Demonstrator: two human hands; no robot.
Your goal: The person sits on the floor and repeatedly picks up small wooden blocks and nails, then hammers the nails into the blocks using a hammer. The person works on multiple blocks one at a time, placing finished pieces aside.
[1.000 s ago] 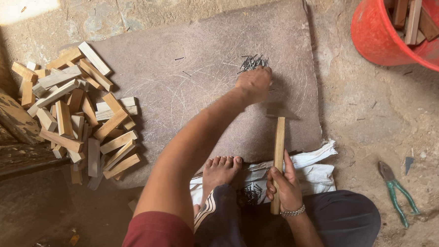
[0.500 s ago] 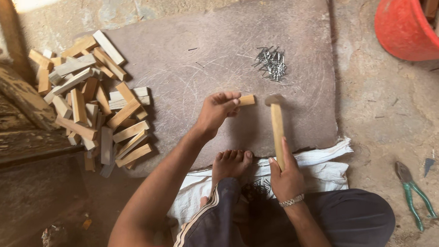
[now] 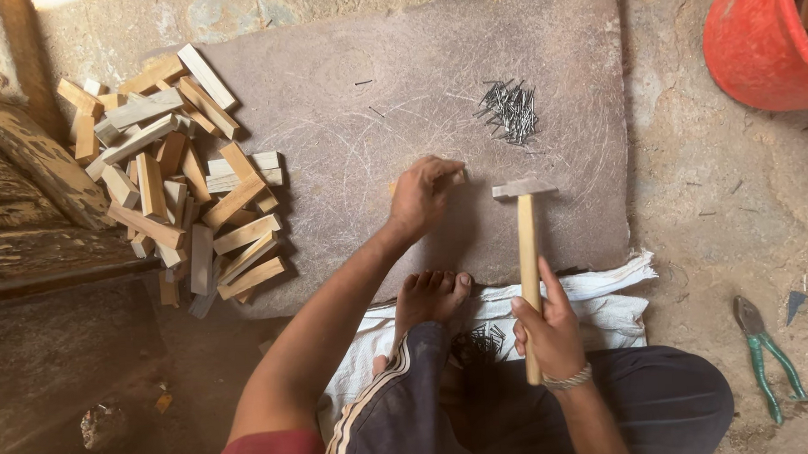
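Rough, dusty concrete floor (image 3: 694, 205) all around, pale and cracked. A worn grey-brown mat (image 3: 343, 84) lies flat across it. Dark carved timber (image 3: 20, 171) sits at the left edge, daylight brightening the floor's top-left corner.

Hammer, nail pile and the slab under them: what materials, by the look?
Hammer: pale bare wood handle with visible grain, dull grey head, likely steel. Nail pile: thin dark slivers with a slight sheen, probably steel wire. Slab: grey-brown, matte, scratched and scuffed; looks like stone or worn board, hard to say which.
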